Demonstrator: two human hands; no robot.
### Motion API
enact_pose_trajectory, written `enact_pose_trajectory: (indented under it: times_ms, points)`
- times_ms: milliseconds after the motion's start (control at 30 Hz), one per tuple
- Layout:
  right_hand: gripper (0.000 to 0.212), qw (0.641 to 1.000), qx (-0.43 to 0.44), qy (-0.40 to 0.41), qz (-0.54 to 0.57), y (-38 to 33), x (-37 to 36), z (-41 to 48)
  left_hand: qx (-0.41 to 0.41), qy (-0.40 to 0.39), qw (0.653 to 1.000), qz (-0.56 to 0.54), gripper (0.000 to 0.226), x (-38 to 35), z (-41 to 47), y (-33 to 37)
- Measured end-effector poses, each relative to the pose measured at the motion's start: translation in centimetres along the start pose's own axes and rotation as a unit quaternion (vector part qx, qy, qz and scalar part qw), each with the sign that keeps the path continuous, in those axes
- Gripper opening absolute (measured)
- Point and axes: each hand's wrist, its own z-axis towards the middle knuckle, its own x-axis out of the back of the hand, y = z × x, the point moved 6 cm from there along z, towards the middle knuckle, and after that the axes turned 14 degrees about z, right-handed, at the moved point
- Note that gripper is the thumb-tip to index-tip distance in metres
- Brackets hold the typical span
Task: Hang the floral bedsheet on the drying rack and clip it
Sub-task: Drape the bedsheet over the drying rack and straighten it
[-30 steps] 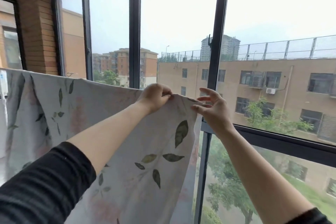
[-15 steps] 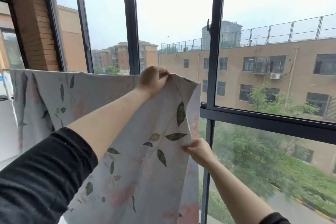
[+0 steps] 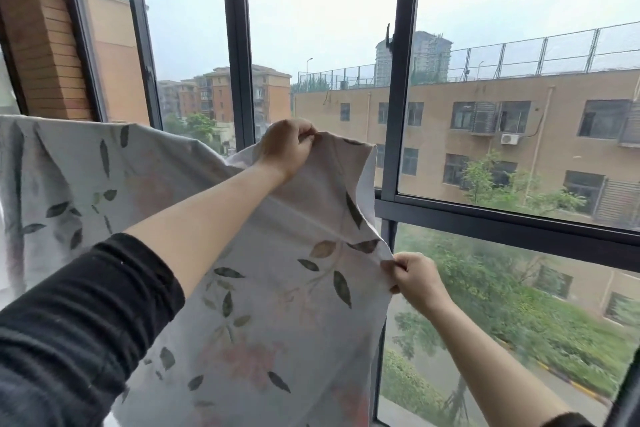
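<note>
Both hands are clamped on the sheet (image 3: 277,305), well apart from each other. Nearest, the right hand (image 3: 414,279) pinches the side hem low down between thumb and curled fingers, apparently to draw the hanging panel taut and take the slack out of its edge. Higher and farther out, the left hand (image 3: 289,146), reaching from a black sleeve (image 3: 86,315), grips the top edge just short of the corner and holds it up, probably to keep that end from sliding while the cloth is squared. From there the sheet runs away to the left, its top line level and draped over something; the rack itself is hidden under the fabric, so I cannot tell how evenly it sits. No clip shows anywhere, so I judge the hanging nearly settled and the clipping not yet done. Just behind the cloth stands the dark window frame (image 3: 398,114), and well beyond the glass are tan buildings (image 3: 485,135).
</note>
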Motion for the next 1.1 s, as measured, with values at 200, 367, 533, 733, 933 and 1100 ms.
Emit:
enact_pose_trajectory:
  times_ms: [200, 367, 533, 733, 933, 1100]
  points:
    - [0.008, 0.994, -0.063, -0.084, 0.04, 2.5, -2.9, -1.5, -0.008, -0.008, 1.0, 0.025, 0.02, -1.0, 0.8, 1.7]
    - [0.009, 0.992, -0.059, -0.106, 0.029, 2.6, -5.9, -0.8, -0.002, -0.013, 1.0, 0.027, 0.019, -1.9, 1.4, 2.0]
    - [0.025, 0.996, -0.062, -0.01, -0.062, 4.9, -4.6, -0.2, 0.004, -0.019, 1.0, 0.022, 0.019, -3.6, 0.8, 1.3]
    - [0.02, 0.992, -0.079, -0.044, -0.092, 8.0, -4.6, 0.5, 0.025, -0.022, 0.999, 0.016, 0.016, -7.1, -1.4, -1.1]
    - [0.013, 0.989, -0.113, -0.089, -0.044, 11.3, -6.4, 0.3, -0.032, -0.038, 0.997, 0.054, 0.047, -10.2, -6.5, -2.2]
    - [0.015, 0.979, -0.126, -0.154, -0.05, 13.6, -8.7, -0.8, -0.021, -0.062, 0.996, 0.065, 0.03, -11.6, -12.1, -4.3]
